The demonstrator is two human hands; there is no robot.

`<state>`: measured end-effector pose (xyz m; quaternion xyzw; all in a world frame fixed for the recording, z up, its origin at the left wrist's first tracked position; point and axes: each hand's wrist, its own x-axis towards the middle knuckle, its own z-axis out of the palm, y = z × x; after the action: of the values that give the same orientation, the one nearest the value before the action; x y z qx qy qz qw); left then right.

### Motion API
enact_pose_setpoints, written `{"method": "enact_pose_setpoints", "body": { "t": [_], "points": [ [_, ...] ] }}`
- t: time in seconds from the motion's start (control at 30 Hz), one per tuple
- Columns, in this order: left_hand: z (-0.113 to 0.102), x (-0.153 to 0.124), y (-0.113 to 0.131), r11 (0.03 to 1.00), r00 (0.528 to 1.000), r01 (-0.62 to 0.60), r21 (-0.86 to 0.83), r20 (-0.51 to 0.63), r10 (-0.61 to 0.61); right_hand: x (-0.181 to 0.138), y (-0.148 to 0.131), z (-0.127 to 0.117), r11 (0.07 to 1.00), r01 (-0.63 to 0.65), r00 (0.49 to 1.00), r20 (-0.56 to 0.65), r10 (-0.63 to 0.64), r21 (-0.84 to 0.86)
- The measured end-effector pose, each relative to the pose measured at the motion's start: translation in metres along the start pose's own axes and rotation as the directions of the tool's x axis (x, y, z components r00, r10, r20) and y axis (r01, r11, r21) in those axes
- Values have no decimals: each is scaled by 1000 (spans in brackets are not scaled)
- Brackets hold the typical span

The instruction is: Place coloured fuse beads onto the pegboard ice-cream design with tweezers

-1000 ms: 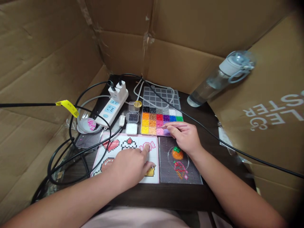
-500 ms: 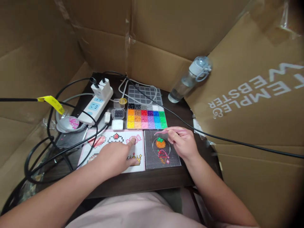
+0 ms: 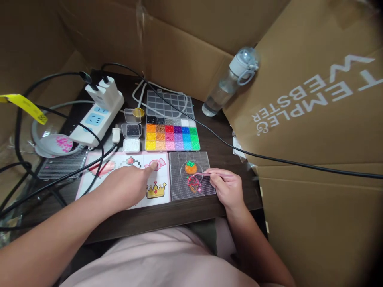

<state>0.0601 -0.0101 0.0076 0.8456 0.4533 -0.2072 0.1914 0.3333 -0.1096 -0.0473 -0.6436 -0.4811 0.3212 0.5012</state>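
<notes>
My right hand [image 3: 226, 187] pinches pink tweezers [image 3: 213, 174] whose tip reaches over the clear pegboard [image 3: 191, 181], between an orange bead fruit [image 3: 190, 167] and a pink bead ice cream [image 3: 194, 184]. My left hand [image 3: 127, 185] lies on the pattern sheet [image 3: 125, 181], index finger stretched out onto the pink candy picture [image 3: 155, 164], the other fingers curled. A yellow crown picture [image 3: 156, 190] shows just right of that hand. The tray of coloured beads [image 3: 171, 133] sits beyond both hands.
A white power strip [image 3: 97, 111] with plugs and black cables covers the left side. Small bead boxes [image 3: 131, 137] stand beside the tray, its clear lid [image 3: 169, 104] behind it. A water bottle [image 3: 229, 81] leans at the back right. Cardboard walls surround the dark table [image 3: 233, 159].
My right hand came back from the bead tray with the tweezers and now holds them over the pegboard. The left index finger stayed on the candy picture. The view swung right.
</notes>
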Motion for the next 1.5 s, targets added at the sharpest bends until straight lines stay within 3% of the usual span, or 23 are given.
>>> {"method": "enact_pose_setpoints", "body": {
  "t": [0.53,1.5],
  "points": [
    [-8,0,7,999,999,37,37,34,-38,1,-16,5,990,98,990,108,-87,-102],
    [-2,2,5,997,998,42,71,33,-45,1,-8,5,980,200,972,133,-196,-15]
  ]
}}
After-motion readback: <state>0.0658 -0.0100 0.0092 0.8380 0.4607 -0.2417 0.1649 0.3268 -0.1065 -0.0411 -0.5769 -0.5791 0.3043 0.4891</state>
